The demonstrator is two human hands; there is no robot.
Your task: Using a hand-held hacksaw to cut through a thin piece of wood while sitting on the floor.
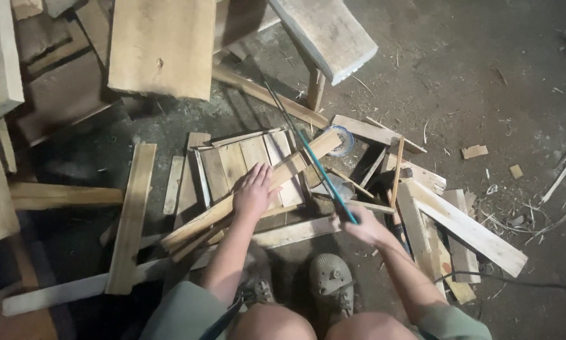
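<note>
We see a long pale wooden slat [251, 192] lying aslant over a slatted panel [245, 167] (raw, unpainted). Our left hand [254, 192] presses it, fingers spread flat; our right hand [358, 223] grips a thin saw [314, 160] crossing it.

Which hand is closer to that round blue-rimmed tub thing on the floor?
Right. The right hand, gripping a thin saw blade, sits below the round tub. The left hand presses a slanted plank, farther to its left.
</note>
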